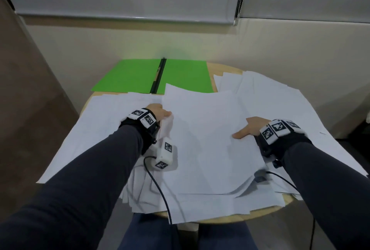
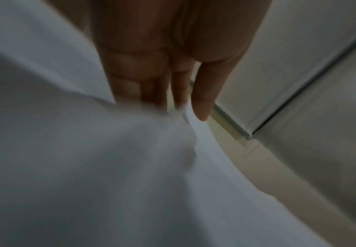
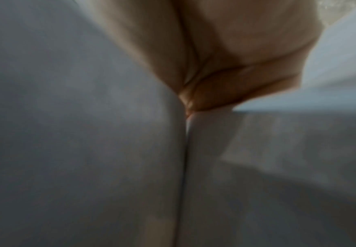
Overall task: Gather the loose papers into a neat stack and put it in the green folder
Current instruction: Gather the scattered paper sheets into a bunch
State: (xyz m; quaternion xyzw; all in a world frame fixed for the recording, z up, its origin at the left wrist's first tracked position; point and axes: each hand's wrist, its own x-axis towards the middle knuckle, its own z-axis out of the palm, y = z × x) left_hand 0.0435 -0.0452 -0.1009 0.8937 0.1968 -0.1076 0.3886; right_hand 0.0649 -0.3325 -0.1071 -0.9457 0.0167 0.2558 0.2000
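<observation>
The left hand (image 1: 158, 112) pinches the left edge of a lifted bundle of papers (image 1: 206, 139); the right hand (image 1: 249, 128) grips its right edge, thumb on top. The open green folder (image 1: 128, 77) lies far on the counter (image 1: 224, 67).

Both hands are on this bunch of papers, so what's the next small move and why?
Probably draw the held sheets toward you and tap their edges square. The left hand and right hand each pinch a side, but the sheets sit skewed, more papers lie loose, and the open green folder waits behind.
</observation>
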